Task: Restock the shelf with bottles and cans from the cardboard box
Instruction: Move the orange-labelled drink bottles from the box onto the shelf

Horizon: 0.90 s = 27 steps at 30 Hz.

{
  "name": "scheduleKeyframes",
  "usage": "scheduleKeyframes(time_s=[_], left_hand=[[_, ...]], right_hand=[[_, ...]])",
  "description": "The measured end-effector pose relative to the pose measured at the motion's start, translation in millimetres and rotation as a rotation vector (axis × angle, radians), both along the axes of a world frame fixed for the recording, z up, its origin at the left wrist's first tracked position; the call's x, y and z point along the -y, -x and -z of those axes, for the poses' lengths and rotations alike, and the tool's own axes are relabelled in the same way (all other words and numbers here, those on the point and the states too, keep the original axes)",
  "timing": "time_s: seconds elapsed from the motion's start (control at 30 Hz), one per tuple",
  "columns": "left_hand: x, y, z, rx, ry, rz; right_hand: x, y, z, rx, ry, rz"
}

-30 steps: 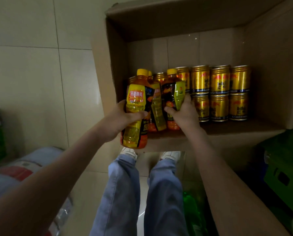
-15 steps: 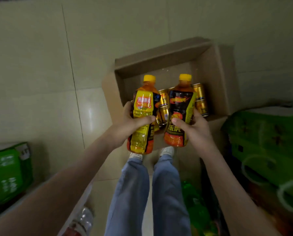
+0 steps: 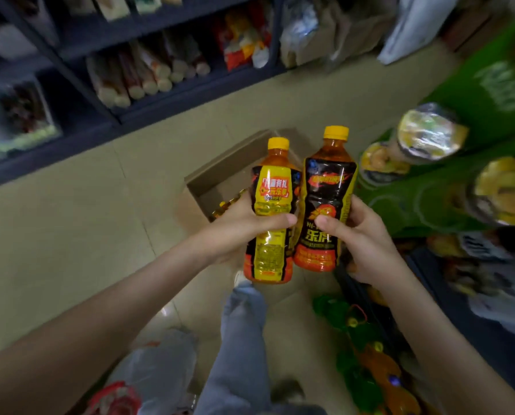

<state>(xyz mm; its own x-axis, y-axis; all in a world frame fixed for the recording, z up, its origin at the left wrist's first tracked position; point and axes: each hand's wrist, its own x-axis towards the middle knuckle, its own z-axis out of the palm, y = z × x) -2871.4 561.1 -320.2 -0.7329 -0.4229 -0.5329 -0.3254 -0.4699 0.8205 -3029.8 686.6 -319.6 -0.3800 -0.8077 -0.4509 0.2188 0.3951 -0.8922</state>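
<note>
Glossy bottles [image 3: 272, 190] now clear of cardboard box [image 3: 220, 175]

Yellow-labelled bottle [image 3: 270, 217], black-labelled bottle [image 3: 325, 205], both yellow-capped; brown cardboard box [image 3: 217, 178]; green display [image 3: 471, 97].

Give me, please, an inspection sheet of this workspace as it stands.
Surface: tiled floor, with the box open on it.
Job's things: yellow-label bottle and black-label bottle, caps up, side by side above the box; cans in it.
Clutter: plastic bag and green bottles by the feet.
Hands: left hand grips the yellow-label bottle, right hand the black-label bottle.
Cables: nothing seen.
Surroundings: stocked shelf ahead, green cartons on the right.
</note>
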Motion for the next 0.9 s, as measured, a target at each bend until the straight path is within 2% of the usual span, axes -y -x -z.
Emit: scheduleKeyframes(time_s=[0.33, 0.6, 0.73, 0.9], left_hand=[[-214.8, 8.6, -111.7, -0.193, -0.034, 0.433], [-310.1, 48.4, -207.2, -0.436, -0.018, 0.724], [-350.9, 78.5, -255.2, -0.469, 0.123, 0.722], [-415.1, 103.6, -307.3, -0.552, 0.283, 0.841]], right_hand=[[-274.5, -17.1, -118.6, -0.217, 0.146, 0.232], [-408.0, -31.7, -207.9, -0.285, 0.306, 0.531], [-456.4, -36.8, -254.3, -0.314, 0.355, 0.651], [-518.5, -41.4, -302.4, -0.358, 0.38, 0.738]])
